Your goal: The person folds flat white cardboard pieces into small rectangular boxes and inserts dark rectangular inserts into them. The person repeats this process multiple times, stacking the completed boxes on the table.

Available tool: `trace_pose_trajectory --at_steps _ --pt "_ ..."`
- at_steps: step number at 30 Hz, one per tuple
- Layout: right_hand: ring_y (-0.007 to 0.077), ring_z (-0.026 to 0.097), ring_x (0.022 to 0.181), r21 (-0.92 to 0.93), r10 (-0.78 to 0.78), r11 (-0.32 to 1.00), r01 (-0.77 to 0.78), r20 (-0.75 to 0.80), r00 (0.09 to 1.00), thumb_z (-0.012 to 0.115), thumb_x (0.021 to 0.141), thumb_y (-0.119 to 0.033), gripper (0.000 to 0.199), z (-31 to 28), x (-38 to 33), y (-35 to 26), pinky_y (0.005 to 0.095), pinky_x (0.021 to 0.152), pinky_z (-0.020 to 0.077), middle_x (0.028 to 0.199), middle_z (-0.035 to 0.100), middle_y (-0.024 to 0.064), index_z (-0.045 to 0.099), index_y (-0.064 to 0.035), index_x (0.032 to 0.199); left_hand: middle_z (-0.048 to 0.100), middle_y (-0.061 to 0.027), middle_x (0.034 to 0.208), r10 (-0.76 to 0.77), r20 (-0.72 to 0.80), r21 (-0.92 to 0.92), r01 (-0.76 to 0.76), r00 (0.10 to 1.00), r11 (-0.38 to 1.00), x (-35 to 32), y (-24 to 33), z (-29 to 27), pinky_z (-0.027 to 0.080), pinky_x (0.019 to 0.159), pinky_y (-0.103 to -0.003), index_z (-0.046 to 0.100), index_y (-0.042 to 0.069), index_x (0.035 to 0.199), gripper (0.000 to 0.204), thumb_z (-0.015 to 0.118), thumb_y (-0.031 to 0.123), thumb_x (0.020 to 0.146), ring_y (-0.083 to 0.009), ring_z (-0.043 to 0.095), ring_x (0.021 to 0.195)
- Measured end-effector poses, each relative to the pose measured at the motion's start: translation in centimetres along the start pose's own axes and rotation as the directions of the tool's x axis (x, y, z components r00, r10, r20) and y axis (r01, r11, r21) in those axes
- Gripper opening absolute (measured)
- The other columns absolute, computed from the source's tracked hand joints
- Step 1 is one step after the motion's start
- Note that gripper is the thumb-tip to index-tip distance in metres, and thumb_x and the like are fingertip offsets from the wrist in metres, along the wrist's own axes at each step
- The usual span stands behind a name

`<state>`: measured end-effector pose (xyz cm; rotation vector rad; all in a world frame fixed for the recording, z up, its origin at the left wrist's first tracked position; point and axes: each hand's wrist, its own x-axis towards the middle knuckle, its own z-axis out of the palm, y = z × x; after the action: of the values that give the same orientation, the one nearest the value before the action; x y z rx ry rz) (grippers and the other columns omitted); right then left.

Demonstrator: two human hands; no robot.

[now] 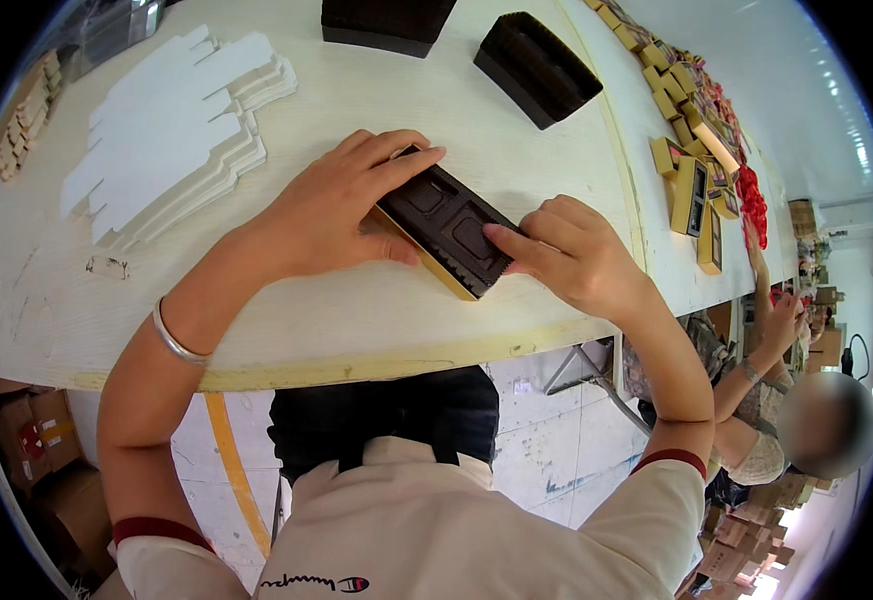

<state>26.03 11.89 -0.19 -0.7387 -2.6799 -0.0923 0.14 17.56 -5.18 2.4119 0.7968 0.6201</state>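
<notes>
A shallow gold box lies on the table in front of me, with a dark brown moulded plastic tray sitting in it. The tray has several recessed compartments. My left hand grips the box at its far left end, fingers over the far corner and thumb along the near long side. At the right end, my right hand has its other fingers curled while an extended digit presses on the tray near its edge. The undersides of my right fingers are hidden.
Two stacks of dark plastic trays stand beyond my hands. White flat cardboard blanks are piled at left. Many gold boxes and red items cover the far right. A co-worker's hands are at the right table side.
</notes>
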Motion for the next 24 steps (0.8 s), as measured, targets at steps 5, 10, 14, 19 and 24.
trace_pose_trajectory --at_steps 5,10,14,19,24 --pt "0.0224 0.056 0.074 -0.124 -0.011 0.991 0.045 0.262 0.965 0.064 0.077 -0.025 0.038 0.1 0.0 0.1 0.0323 0.066 0.0466 0.078 0.054 0.0068 0.064 0.0017 0.105 0.043 -0.0044 0.139 0.026 0.001 0.047 -0.026 1.000 0.999 0.5 -1.0 0.6 0.037 0.106 -0.039 0.043 0.018 0.140 0.097 0.084 0.024 0.052 -0.0290 0.043 0.120" --pt "0.0339 0.052 0.110 -0.072 0.151 0.987 -0.140 0.178 0.972 0.055 0.081 -0.052 0.070 -0.6 0.2 -1.4 0.0415 0.093 0.0430 0.124 0.049 0.0221 0.056 0.0063 0.119 0.044 -0.0064 0.136 0.052 -0.013 0.092 -0.050 0.999 0.995 0.6 -1.5 0.5 0.038 0.102 -0.039 0.044 0.018 0.139 0.096 0.084 0.025 0.053 -0.0294 0.044 0.119" --pt "0.0433 0.034 0.132 0.045 0.286 0.955 -0.292 0.116 0.951 0.048 0.081 -0.064 0.085 3.5 -1.9 -3.5 0.0495 0.108 0.0309 0.143 0.034 0.0282 0.048 0.0068 0.129 0.045 -0.0081 0.135 0.047 -0.038 0.188 -0.040 0.998 0.981 0.9 -0.4 0.6 0.036 0.102 -0.041 0.045 0.015 0.138 0.093 0.084 0.029 0.055 -0.0311 0.046 0.118" --pt "0.0439 0.046 0.118 0.128 0.412 0.906 -0.403 -0.052 0.910 0.067 0.080 -0.040 0.065 2.5 -3.2 -3.2 0.0463 0.098 0.0406 0.136 0.037 0.0315 0.052 -0.0006 0.129 0.046 -0.0107 0.134 0.038 -0.042 0.220 -0.028 0.998 0.975 1.9 1.9 0.6 0.034 0.103 -0.043 0.046 0.010 0.136 0.086 0.077 0.046 0.064 -0.0328 0.045 0.118" --pt "0.0390 0.056 0.096 0.235 0.445 0.881 -0.410 -0.117 0.888 0.072 0.076 -0.016 0.049 -2.6 -6.8 -2.3 0.0412 0.086 0.0476 0.121 0.049 0.0281 0.060 -0.0023 0.122 0.046 -0.0154 0.135 0.189 -0.091 0.208 -0.167 0.978 0.964 4.7 5.2 0.2 0.030 0.106 -0.043 0.046 0.004 0.136 0.077 0.053 0.061 0.083 -0.0350 0.044 0.122"
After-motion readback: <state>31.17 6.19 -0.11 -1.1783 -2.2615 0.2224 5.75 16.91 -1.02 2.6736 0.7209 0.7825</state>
